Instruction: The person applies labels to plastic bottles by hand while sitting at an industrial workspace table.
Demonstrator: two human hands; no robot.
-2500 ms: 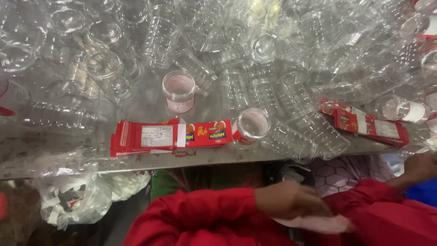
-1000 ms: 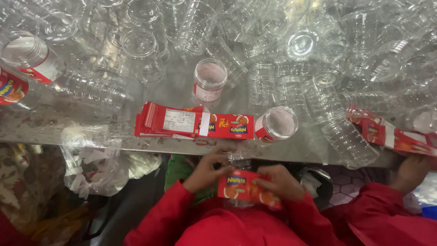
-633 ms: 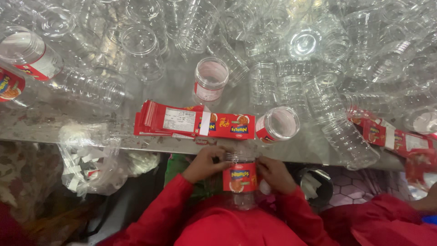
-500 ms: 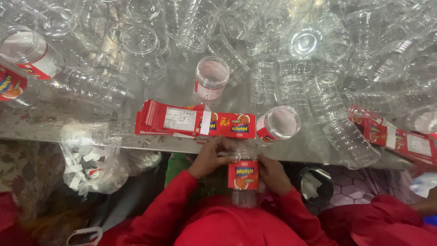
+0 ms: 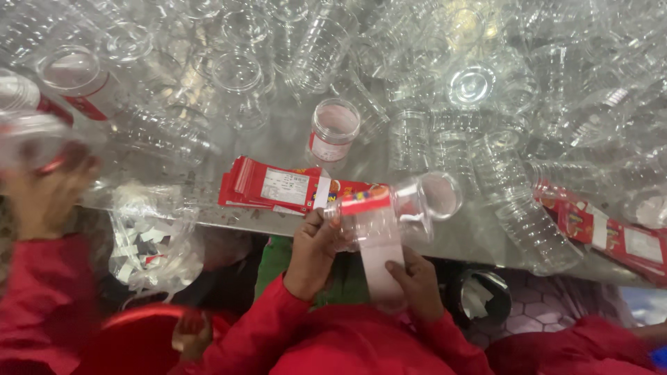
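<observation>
While both hands work at the table edge, a clear plastic jar lies sideways between them.
Left hand is closed on the jar, thumb on its red label. Right hand pinches a white backing strip hanging from the jar. Just left of the jar sits a stack of red labels; beyond it stands an upright labelled jar among a heap of empty clear jars. Far left of the jar, another person's hand holds a blurred jar.
</observation>
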